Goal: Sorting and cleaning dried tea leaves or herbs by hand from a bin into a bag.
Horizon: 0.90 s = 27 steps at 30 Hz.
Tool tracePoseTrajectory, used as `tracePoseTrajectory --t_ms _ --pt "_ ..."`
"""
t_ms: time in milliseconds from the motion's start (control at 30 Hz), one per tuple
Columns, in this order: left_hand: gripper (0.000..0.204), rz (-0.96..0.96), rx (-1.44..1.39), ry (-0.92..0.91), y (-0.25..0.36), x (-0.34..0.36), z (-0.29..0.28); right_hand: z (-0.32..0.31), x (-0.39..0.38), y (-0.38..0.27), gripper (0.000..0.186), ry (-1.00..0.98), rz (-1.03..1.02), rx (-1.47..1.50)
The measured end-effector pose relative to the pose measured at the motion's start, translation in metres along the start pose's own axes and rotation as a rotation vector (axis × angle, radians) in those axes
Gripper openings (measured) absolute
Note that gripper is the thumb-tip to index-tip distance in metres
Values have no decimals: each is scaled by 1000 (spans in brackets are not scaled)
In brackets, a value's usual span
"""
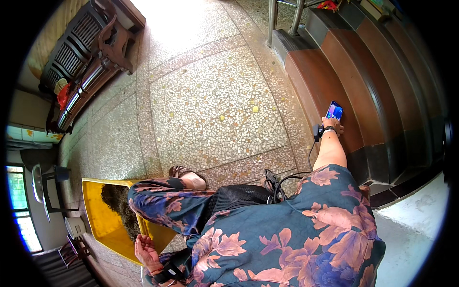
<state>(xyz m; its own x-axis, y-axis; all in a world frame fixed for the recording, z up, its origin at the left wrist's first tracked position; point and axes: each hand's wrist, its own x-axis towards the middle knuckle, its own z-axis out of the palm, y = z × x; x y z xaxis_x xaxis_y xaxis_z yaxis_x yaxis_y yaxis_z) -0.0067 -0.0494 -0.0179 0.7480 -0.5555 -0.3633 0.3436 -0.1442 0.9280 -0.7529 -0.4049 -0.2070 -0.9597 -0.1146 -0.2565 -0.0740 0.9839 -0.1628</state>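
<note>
On the brown steps at the right, a phone (334, 111) with a lit blue screen lies under the fingers of my right hand (333, 124). That hand grips the phone's near end, and its wrist wears a dark band with a small black device. At the lower left, my left hand (146, 250) rests beside the near rim of a yellow bin (99, 210). Its fingers are loosely bent and apart, with nothing visible in them. Dark, dry, tangled plant-like matter (119, 205) lies inside the bin, partly hidden by my knee.
The steps (319, 76) rise on the right beside a metal railing (296, 19). A dark wooden bench (79, 52) stands at the far left. Black cables (275, 184) and a black mesh bag (239, 196) lie by my lap. Speckled stone floor (215, 100) spreads ahead.
</note>
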Motion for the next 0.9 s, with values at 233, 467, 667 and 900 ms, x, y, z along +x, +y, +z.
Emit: tracePoseTrajectory --t_ms 233,467,667,900 --pt "25 27 11 69 0 -1 5 1 -5 -1 74 27 2 11" --pt "25 28 12 75 2 -2 1 6 -21 -8 60 275 -263 -87" --pt "23 -17 -24 48 -3 7 -2 39 -51 -92 43 -23 -812 -87" --pt "23 19 -47 -16 2 18 -8 55 -266 -183 18 -668 -1716 245"
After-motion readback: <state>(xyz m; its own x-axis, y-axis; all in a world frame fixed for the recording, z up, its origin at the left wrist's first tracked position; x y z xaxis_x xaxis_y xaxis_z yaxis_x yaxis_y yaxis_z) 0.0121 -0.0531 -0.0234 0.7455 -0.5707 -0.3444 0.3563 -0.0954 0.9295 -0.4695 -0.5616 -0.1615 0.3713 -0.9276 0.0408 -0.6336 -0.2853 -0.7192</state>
